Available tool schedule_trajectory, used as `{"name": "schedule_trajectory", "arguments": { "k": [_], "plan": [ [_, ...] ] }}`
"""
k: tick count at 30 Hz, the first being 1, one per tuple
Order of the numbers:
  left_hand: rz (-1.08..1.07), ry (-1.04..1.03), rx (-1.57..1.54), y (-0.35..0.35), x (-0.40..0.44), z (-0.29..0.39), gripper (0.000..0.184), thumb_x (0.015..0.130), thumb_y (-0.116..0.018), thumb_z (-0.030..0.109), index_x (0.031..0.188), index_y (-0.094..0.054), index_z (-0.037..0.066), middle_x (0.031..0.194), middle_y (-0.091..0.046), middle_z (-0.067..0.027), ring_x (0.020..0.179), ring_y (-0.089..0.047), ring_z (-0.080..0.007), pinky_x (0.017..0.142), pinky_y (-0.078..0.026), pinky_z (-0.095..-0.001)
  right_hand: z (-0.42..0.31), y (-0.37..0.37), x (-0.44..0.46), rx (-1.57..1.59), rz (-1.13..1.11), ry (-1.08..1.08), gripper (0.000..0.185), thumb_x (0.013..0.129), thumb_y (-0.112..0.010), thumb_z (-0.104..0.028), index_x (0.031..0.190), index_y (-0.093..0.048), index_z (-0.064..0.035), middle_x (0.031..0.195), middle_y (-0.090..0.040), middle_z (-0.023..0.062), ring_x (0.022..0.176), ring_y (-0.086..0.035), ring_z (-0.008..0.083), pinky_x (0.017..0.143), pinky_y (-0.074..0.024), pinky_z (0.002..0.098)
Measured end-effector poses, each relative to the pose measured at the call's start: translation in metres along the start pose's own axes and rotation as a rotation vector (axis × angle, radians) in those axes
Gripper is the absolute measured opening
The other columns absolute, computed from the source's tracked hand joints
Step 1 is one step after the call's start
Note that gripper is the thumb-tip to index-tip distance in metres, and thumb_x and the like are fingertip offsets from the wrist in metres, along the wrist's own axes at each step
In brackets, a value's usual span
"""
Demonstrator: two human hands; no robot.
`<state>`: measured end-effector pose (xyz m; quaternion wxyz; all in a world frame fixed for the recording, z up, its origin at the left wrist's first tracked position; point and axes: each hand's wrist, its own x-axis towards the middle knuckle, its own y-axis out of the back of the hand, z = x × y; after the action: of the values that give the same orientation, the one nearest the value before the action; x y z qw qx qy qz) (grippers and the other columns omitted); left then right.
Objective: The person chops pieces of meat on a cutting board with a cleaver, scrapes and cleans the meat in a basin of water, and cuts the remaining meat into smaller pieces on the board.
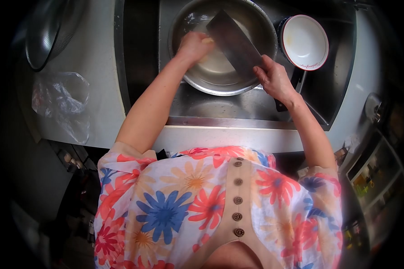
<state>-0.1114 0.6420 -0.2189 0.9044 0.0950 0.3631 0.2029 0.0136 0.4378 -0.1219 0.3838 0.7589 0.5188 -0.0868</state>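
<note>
A large metal basin [230, 89] with water in it stands in the sink. My right hand [276, 80] is closed on a wide-bladed cleaver [235, 44], near the base of its blade, with the blade slanting up and left over the basin. At the basin's left side my left hand [195, 48] is closed, its fingers curled around something small and pale yellowish, mostly hidden, close to the blade's left edge.
Right of the basin a white bowl with a red rim [304, 42] rests in the sink [211, 110], a dark handle below it. On the left counter [103, 89] lie a clear plastic bag [65, 101] and a metal mesh strainer [42, 38].
</note>
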Motion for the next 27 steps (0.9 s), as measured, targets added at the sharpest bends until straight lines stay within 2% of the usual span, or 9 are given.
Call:
{"name": "schedule_trajectory", "arguments": {
  "k": [3, 6, 9, 12, 18, 24, 27],
  "plan": [
    [-0.002, -0.006, 0.074, 0.001, -0.001, 0.003, 0.030, 0.071, -0.066, 0.027, 0.094, -0.070, 0.008, 0.089, -0.068, -0.0161, 0.084, -0.066, -0.0280, 0.078, -0.051, -0.0355, -0.006, 0.003, 0.000, -0.062, 0.017, 0.000, 0.021, 0.090, -0.056, -0.015, 0.086, -0.043, 0.0013, 0.063, -0.051, 0.0192, 0.054, -0.041, 0.0261, 0.056, -0.0410, 0.0345],
    [0.014, -0.026, 0.106, 0.001, -0.003, 0.008, 0.030, 0.072, -0.067, 0.013, 0.099, -0.068, 0.002, 0.082, -0.067, -0.0093, 0.074, -0.062, -0.0155, 0.070, -0.048, -0.0298, -0.005, 0.002, -0.001, -0.048, 0.003, -0.012, 0.021, 0.089, -0.056, -0.014, 0.085, -0.043, 0.0015, 0.065, -0.053, 0.0210, 0.056, -0.042, 0.0303, 0.057, -0.0419, 0.0360],
    [0.016, -0.047, 0.107, 0.002, -0.005, 0.012, 0.030, 0.071, -0.067, 0.012, 0.099, -0.068, 0.001, 0.083, -0.067, -0.0097, 0.074, -0.062, -0.0164, 0.070, -0.048, -0.0304, -0.004, 0.002, -0.001, -0.054, -0.014, 0.000, 0.019, 0.089, -0.056, -0.013, 0.086, -0.044, 0.0016, 0.067, -0.054, 0.0225, 0.058, -0.044, 0.0338, 0.059, -0.0428, 0.0366],
    [0.016, 0.021, -0.055, 0.000, -0.004, 0.006, 0.030, 0.071, -0.067, 0.011, 0.099, -0.067, 0.001, 0.084, -0.067, -0.0103, 0.075, -0.063, -0.0177, 0.071, -0.048, -0.0309, -0.003, 0.003, 0.001, -0.033, 0.012, 0.010, 0.018, 0.089, -0.055, -0.013, 0.086, -0.045, 0.0015, 0.068, -0.055, 0.0225, 0.059, -0.045, 0.0345, 0.060, -0.0432, 0.0362],
    [0.047, -0.036, 0.099, 0.004, -0.008, 0.017, 0.030, 0.071, -0.068, 0.014, 0.099, -0.067, 0.000, 0.083, -0.067, -0.0095, 0.074, -0.062, -0.0158, 0.070, -0.048, -0.0305, -0.010, 0.008, 0.000, -0.001, 0.003, -0.009, 0.019, 0.090, -0.055, -0.013, 0.086, -0.045, 0.0017, 0.069, -0.055, 0.0220, 0.059, -0.048, 0.0340, 0.061, -0.0439, 0.0370],
    [0.057, -0.004, -0.012, 0.003, -0.007, 0.011, 0.029, 0.072, -0.069, 0.014, 0.098, -0.067, 0.001, 0.084, -0.067, -0.0093, 0.076, -0.062, -0.0158, 0.071, -0.048, -0.0301, -0.005, 0.006, 0.007, -0.065, 0.004, -0.040, 0.019, 0.089, -0.055, -0.013, 0.085, -0.044, 0.0018, 0.071, -0.056, 0.0235, 0.062, -0.051, 0.0375, 0.062, -0.0431, 0.0392],
    [0.064, -0.060, -0.017, 0.003, 0.003, 0.001, 0.038, 0.073, -0.069, 0.011, 0.110, -0.063, 0.001, 0.092, -0.066, -0.0085, 0.080, -0.062, -0.0157, 0.072, -0.049, -0.0286, 0.003, 0.010, 0.006, -0.114, 0.054, -0.037, 0.018, 0.088, -0.056, -0.012, 0.088, -0.046, 0.0024, 0.074, -0.057, 0.0250, 0.067, -0.054, 0.0393, 0.064, -0.0441, 0.0379]
  ]
}}
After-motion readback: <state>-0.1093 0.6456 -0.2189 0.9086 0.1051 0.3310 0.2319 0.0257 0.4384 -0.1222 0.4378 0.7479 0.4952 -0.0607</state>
